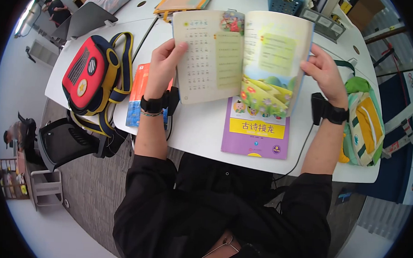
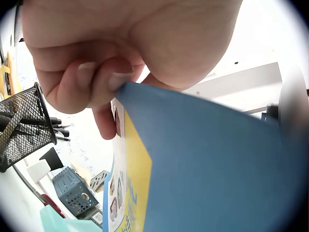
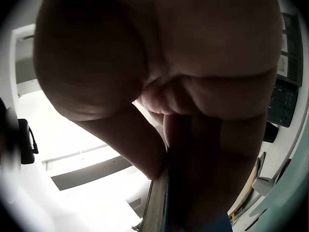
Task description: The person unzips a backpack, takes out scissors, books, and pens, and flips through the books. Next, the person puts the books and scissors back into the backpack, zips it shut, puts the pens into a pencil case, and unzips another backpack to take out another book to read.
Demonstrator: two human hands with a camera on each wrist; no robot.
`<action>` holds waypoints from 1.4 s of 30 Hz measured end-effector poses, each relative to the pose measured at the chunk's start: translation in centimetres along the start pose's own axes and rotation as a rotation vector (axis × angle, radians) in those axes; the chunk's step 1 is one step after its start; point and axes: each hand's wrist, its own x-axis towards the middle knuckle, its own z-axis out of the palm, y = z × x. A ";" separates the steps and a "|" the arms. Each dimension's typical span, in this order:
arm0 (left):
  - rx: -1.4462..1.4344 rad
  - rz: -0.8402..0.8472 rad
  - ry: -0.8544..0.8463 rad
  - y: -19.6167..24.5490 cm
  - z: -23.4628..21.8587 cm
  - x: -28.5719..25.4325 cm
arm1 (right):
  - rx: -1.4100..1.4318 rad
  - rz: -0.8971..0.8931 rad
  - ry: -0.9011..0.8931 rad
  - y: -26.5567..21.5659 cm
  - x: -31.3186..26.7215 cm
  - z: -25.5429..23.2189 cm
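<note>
The left hand (image 1: pixel 165 65) pinches the outer edge of an open book (image 1: pixel 206 85), with its thumb on the printed page and its fingers curled behind the blue cover. The right hand (image 1: pixel 326 74) grips the opposite edge, its thumb at the margin of the illustrated page. The open book is held up between the two hands, above the white table (image 1: pixel 192 130), its pages facing the person; the left page carries rows of Chinese text, the right one a picture of green hills and flowers.

Behind its lower edge, a purple book (image 1: pixel 254 147) with a yellow title band lies on the table, its upper part hidden. An orange-and-blue book (image 1: pixel 136 96) lies near the left forearm, partly covered by it. A red backpack (image 1: pixel 82 75) with navy and yellow straps is to the left, and a green bag (image 1: pixel 363 129) with a yellow panel is beside the right forearm. At the far side are orange-edged folders (image 1: pixel 184 1) and a blue basket (image 1: pixel 283 4).
</note>
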 end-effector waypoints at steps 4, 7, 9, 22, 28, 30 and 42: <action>0.049 -0.019 0.009 0.2 0.0 -0.1 | -0.020 0.053 0.035 -0.4 -0.8 -1.4; 0.069 -0.025 0.008 0.5 0.1 -0.2 | -0.058 0.080 0.037 -0.3 -1.0 -2.1; 0.080 -0.025 -0.003 0.6 0.1 -0.2 | -0.055 0.083 0.033 -0.3 -1.0 -2.2; 0.069 0.042 -0.026 -0.5 -0.2 0.2 | -0.067 0.093 0.077 -1.5 -1.1 -1.3; 0.063 0.042 -0.038 -0.9 -0.5 0.3 | -0.128 0.122 0.096 -1.5 -1.0 -1.5; 0.063 0.032 -0.033 -0.7 -0.4 0.2 | -0.110 0.115 0.098 -1.8 -1.1 -1.2; 0.005 0.059 0.006 0.2 0.8 0.1 | -0.043 0.089 0.070 -1.6 -1.2 -1.2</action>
